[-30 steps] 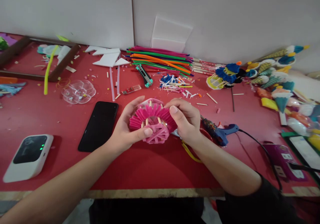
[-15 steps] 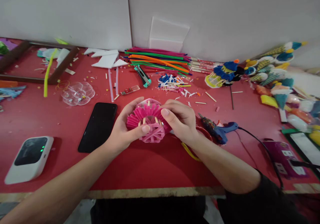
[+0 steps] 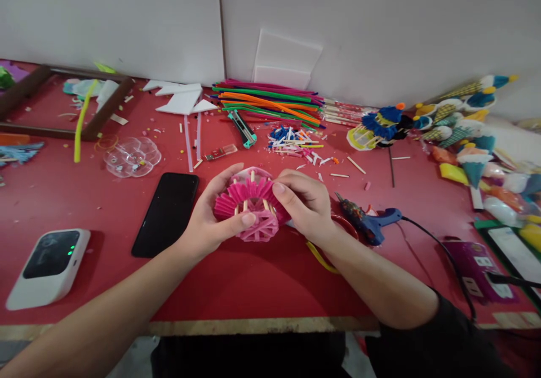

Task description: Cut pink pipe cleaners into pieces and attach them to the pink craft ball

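Both hands are on a pink pipe-cleaner craft (image 3: 258,226) with pale wooden sticks, a fuzzy pink band and a spoked round end facing me. My left hand (image 3: 215,214) grips it from the left, thumb across the front and fingers behind. At its upper right edge, my right hand (image 3: 306,200) pinches the fuzzy pink band between thumb and bent fingers. The craft's far side is partly hidden by the fingers. Just right of my right hand lies a blue glue gun (image 3: 372,223), and a yellow pipe cleaner (image 3: 321,258) shows below the wrist.
A black phone (image 3: 165,214) and a white device (image 3: 48,268) lie left. Behind are a pipe-cleaner bundle (image 3: 266,103), a utility knife (image 3: 243,129) and cut scraps (image 3: 291,138). A blue craft (image 3: 382,124) stands back right. The glue gun's cord runs to a purple power strip (image 3: 479,271).
Almost nothing differs. Both hands keep their hold on the pink craft, and the view has shifted very slightly.
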`<state>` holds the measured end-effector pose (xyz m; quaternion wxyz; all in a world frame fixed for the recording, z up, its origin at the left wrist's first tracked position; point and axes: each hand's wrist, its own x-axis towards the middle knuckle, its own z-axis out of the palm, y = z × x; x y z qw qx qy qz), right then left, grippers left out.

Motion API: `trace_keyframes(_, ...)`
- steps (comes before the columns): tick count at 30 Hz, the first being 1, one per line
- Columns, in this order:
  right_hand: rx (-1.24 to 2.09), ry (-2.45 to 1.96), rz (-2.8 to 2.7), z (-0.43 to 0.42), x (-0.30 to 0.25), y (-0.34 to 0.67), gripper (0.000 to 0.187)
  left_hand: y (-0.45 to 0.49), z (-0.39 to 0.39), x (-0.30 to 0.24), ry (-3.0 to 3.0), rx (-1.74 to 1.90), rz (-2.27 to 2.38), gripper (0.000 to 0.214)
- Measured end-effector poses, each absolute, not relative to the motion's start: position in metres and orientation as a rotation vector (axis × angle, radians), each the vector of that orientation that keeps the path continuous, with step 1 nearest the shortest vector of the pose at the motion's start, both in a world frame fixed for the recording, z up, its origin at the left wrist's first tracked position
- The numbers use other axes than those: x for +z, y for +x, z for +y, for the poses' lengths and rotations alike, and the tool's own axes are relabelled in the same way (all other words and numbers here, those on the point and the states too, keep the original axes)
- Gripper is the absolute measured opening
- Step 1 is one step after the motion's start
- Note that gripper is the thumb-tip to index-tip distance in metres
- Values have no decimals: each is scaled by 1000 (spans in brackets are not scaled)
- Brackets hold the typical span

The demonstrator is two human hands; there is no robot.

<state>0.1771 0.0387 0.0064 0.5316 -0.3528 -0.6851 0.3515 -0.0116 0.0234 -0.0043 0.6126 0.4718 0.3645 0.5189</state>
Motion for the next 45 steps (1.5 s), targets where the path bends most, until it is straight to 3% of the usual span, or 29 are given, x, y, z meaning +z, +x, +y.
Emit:
trace_keyframes(13,959,-873,-1612,42,6,177,23,-14,24,-10,1117,1166,894,72)
trace_keyframes(24,1330,-1074,-971,53,-6,169,17,-13,29,-23,1067,1214,811,106)
trace_keyframes(31,1323,-1070,-724,60,-9,167,23,-7,31,-19,990,1202,896,99)
trace_keyframes(38,1334,-1007,-903,58,-12,171,31,-5,31,-18,953,1312,884,70)
trace_keyframes(45,1113,-1039,-1092,55,-14,176,47,-6,27,-16,1039,1281,871,65)
